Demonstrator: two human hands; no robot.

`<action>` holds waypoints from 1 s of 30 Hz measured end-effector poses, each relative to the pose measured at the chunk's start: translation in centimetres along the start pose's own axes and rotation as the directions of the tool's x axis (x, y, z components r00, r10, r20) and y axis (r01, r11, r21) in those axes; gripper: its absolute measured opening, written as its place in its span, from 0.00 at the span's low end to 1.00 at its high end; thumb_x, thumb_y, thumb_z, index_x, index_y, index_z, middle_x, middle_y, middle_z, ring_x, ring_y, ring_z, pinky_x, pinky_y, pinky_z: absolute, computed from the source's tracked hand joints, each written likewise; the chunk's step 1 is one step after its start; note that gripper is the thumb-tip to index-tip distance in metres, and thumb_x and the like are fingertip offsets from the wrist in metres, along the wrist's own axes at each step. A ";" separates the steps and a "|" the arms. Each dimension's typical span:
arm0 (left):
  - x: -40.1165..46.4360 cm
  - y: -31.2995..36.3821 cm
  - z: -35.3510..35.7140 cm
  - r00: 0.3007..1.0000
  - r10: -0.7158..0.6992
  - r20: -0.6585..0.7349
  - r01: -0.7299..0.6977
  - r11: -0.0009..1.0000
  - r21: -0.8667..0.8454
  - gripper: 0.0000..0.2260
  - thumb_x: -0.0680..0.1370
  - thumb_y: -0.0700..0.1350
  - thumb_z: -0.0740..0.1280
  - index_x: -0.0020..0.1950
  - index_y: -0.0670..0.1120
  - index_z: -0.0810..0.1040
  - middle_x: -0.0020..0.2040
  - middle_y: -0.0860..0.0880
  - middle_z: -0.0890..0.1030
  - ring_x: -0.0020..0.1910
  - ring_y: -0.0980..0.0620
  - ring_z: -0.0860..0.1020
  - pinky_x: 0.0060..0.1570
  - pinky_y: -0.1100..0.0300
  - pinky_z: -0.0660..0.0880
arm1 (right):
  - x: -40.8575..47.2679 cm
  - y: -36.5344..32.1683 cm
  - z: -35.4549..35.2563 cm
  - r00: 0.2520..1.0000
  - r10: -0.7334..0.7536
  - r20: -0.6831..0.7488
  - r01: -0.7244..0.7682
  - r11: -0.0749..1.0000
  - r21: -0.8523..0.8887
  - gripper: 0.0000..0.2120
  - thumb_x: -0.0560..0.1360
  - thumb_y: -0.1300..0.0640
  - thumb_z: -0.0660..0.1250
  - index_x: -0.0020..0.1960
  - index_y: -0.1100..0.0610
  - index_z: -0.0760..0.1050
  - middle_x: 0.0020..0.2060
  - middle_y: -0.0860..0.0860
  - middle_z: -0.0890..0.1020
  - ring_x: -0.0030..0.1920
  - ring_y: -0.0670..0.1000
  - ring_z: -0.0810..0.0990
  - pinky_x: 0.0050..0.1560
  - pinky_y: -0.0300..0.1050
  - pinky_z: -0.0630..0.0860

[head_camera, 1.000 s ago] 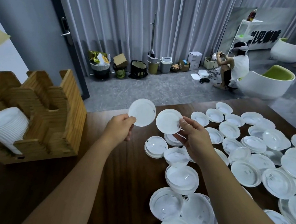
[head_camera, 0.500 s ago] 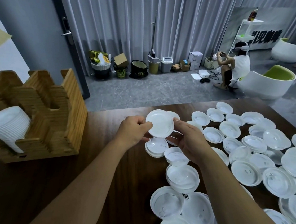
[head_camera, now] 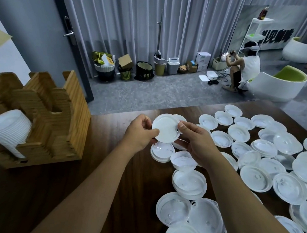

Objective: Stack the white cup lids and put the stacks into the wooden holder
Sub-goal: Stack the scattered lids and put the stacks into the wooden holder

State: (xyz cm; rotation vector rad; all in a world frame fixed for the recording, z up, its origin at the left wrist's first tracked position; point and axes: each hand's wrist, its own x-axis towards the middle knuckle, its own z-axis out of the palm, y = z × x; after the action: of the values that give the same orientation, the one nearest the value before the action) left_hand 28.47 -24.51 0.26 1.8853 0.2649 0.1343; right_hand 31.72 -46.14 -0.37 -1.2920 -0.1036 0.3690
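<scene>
Both hands up over table (head_camera: 89, 194), L hand (head_camera: 139, 133) at 9 o'clock, R hand (head_camera: 195, 141) at 3, each w/ fingers pinching lid (head_camera: 164, 127) rim. Lid tilted, flat face toward camera. Holder (head_camera: 54, 122) far left w/ lid stack (head_camera: 7, 130).

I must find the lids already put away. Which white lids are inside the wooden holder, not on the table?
The stack of white plastic cup lids lying sideways in the wooden holder's leftmost slot; the others lie on the table or in the hands.
</scene>
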 end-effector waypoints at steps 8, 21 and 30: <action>1.1 -2.0 -0.1 0.996 -0.069 -0.052 0.070 0.997 0.014 0.03 0.83 0.51 0.71 0.53 0.54 0.80 0.52 0.50 0.85 0.47 0.49 0.86 0.51 0.48 0.86 | 0.8 0.1 -1.2 0.964 0.003 -0.265 0.021 0.996 0.088 0.11 0.84 0.57 0.72 0.65 0.56 0.84 0.56 0.53 0.90 0.58 0.56 0.89 0.57 0.50 0.86; -0.8 -6.0 -0.3 0.947 0.120 0.298 -0.291 0.713 0.638 0.21 0.74 0.71 0.70 0.61 0.62 0.75 0.72 0.59 0.70 0.74 0.55 0.64 0.69 0.51 0.67 | 0.3 -0.5 -1.3 0.950 0.012 -0.312 0.010 0.998 0.068 0.11 0.84 0.57 0.72 0.65 0.56 0.84 0.56 0.51 0.90 0.59 0.56 0.89 0.62 0.55 0.86; -0.8 -4.4 -0.7 0.970 0.169 0.173 -0.240 0.764 0.600 0.22 0.81 0.64 0.67 0.72 0.58 0.73 0.60 0.54 0.77 0.56 0.52 0.77 0.53 0.53 0.77 | -0.1 -0.3 -1.2 0.954 0.039 -0.298 -0.014 0.996 0.087 0.09 0.85 0.59 0.71 0.64 0.57 0.84 0.57 0.54 0.90 0.59 0.57 0.89 0.55 0.49 0.86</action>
State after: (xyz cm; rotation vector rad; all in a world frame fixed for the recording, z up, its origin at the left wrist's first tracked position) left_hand 27.03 -22.75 -3.69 2.5740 0.0151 0.0973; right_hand 32.03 -47.32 -0.42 -1.2531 0.1849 0.1942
